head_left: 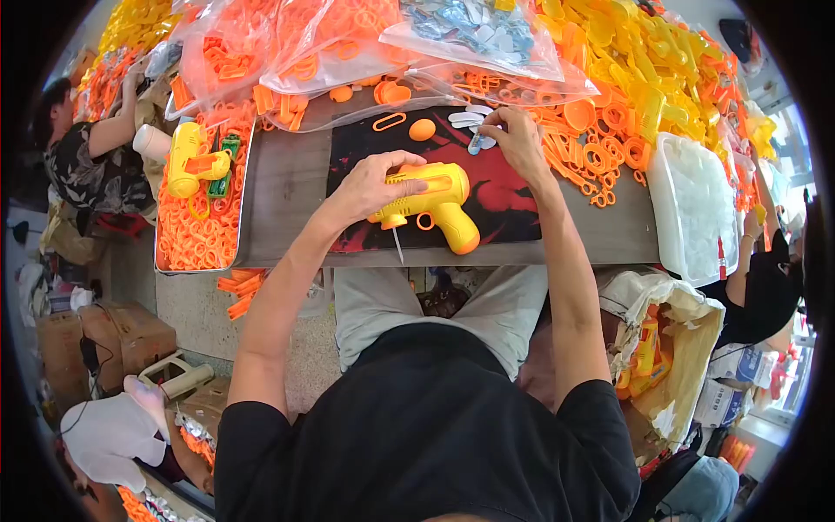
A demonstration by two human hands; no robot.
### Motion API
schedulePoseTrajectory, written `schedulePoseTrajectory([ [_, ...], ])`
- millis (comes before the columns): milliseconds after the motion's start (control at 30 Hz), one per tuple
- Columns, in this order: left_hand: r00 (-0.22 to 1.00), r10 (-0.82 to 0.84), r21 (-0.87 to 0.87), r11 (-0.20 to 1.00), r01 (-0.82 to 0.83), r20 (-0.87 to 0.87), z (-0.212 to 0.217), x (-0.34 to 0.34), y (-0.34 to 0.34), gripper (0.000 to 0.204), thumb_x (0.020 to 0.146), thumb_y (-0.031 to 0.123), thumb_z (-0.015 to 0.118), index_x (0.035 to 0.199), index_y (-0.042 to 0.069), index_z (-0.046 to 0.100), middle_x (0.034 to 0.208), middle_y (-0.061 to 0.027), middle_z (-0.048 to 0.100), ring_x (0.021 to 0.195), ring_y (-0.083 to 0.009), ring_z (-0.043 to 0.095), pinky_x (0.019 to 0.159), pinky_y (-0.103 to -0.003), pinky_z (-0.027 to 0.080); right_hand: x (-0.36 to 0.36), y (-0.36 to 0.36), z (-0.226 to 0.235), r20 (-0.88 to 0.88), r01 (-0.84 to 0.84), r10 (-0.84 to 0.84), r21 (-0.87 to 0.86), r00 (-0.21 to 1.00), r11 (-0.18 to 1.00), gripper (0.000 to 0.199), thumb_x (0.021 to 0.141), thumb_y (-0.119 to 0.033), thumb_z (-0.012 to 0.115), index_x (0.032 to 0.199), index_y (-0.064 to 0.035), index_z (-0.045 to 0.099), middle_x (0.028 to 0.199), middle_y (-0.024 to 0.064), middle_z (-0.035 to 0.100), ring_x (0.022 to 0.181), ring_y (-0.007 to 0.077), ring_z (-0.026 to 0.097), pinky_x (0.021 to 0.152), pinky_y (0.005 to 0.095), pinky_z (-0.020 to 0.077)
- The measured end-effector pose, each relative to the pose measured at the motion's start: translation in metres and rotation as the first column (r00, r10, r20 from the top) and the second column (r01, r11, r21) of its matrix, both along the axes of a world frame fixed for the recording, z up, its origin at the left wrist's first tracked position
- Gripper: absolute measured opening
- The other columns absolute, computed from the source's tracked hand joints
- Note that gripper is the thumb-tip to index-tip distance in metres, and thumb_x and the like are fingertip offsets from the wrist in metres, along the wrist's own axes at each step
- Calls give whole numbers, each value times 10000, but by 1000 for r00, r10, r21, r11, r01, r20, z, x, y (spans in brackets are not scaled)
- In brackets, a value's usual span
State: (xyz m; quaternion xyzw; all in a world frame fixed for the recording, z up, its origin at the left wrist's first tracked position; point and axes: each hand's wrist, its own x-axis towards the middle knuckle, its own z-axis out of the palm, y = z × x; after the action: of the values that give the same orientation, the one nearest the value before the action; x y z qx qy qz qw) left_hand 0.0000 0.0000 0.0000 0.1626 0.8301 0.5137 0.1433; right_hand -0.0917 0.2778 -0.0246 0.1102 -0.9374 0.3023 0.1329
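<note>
My left hand (367, 187) is closed over the rear of a yellow toy gun (450, 213), which lies on its side with its grip pointing toward me. A thin pale pointed piece (397, 246) sticks out below the gun. To the right, my right hand (520, 146) pinches a small translucent blue plastic piece (475, 145) just above the black and red mat (509, 217). Several small whitish pieces (464, 118) lie beside those fingertips. Between the hands and farther off are a round orange part (423, 130) and an orange oval ring (389, 122).
Left stands a tray (239, 228) of orange rings, topped by another yellow toy gun (185, 161). Bags of orange (335, 52) and blue parts (487, 30) and a yellow heap (609, 52) line the back. A white bin (698, 209) stands right. Other people work on both sides.
</note>
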Motion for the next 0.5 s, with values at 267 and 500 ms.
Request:
schedulePoseTrajectory([
  [267,1000,3,-17,1000,-3,23,7,4,6,541,923,332,744,1296,-40,617,1219,-107,683,1110,-162,629,994,-317,474,2,8,30,40,-499,511,290,859,817,182,877,-253,704,954,-93,746,965,44,692,1021,258,603,959,429,352],
  [500,994,72,41,997,-69,-80,-4,10,6,573,886,437,756,1267,22,657,1183,-143,707,1071,-243,683,946,-352,504,64,0,6,-18,59,-58,94,998,994,247,867,-300,761,917,-71,684,997,78,631,1044,291,585,877,493,384],
])
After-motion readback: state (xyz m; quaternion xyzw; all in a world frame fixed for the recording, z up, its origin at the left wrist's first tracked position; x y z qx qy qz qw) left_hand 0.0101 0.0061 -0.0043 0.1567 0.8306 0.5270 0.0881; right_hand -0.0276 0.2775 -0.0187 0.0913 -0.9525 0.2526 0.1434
